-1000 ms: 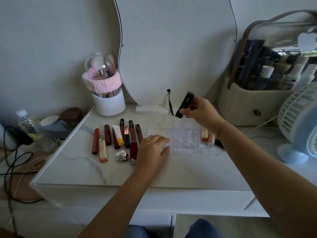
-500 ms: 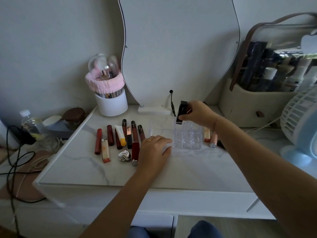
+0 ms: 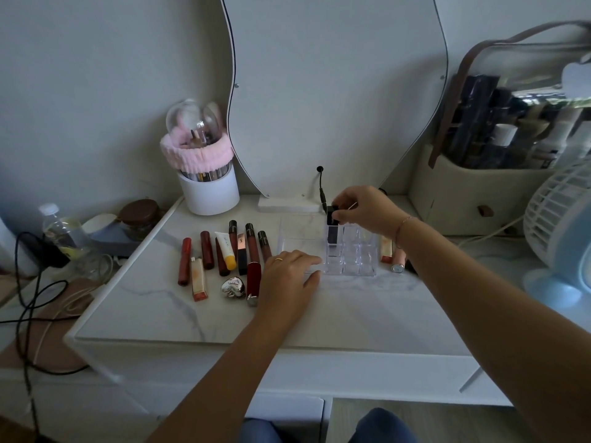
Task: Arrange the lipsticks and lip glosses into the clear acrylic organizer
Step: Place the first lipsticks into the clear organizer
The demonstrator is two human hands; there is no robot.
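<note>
A clear acrylic organizer (image 3: 351,254) with a grid of small cells stands mid-table. My right hand (image 3: 364,209) pinches the top of a black lipstick (image 3: 332,230), which stands upright in the back-left cell. My left hand (image 3: 289,276) rests flat on the table, fingertips against the organizer's low left section. Several lipsticks and lip glosses (image 3: 224,255) lie in a row left of the organizer, among them a yellow-capped tube (image 3: 227,249) and a silver heart-shaped case (image 3: 234,286). Two more pale tubes (image 3: 392,254) lie right of the organizer.
A white brush holder with a pink band (image 3: 204,174) stands at the back left, a wavy mirror (image 3: 335,91) behind the organizer. A beige bag of bottles (image 3: 479,187) and a white fan (image 3: 563,225) fill the right. Cables (image 3: 28,282) and a water bottle (image 3: 59,231) lie left of the table.
My right hand brought the black lipstick down from above the organizer, turned it upright and lowered it into the back-left cell. My left hand stayed in place.
</note>
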